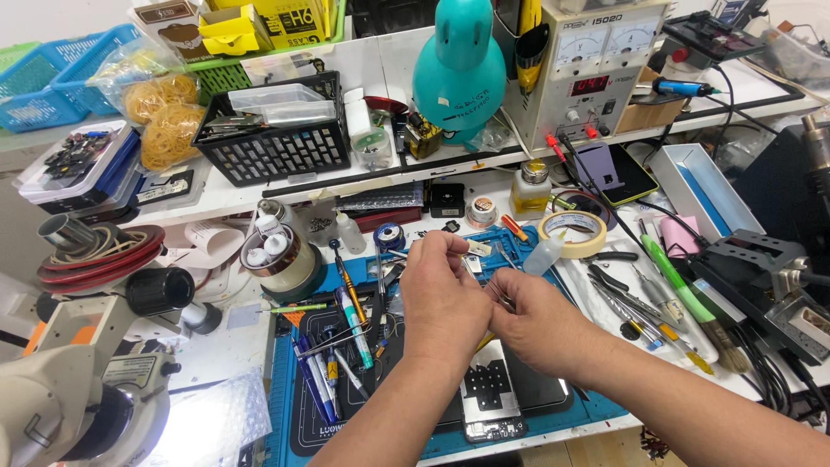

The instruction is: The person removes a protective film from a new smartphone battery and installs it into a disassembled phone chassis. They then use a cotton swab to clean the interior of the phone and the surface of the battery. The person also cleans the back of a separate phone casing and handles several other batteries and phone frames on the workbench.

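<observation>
Left hand (443, 298) pinch on small part (478, 248)

The white surface (216, 346) carries a blue work mat (281, 406) at its middle. On the mat, an opened phone (493, 402) lies at six o'clock, and a row of pens and screwdrivers (341, 346) at nine. A tape roll (572, 233) sits at one o'clock, with tweezers and brushes (657, 311) spread at three. A microscope (78, 389) stands at eight o'clock. The raised shelf (259, 195) at twelve holds a black basket (277, 138), a teal figure (458, 69) and a power supply (592, 65).
</observation>
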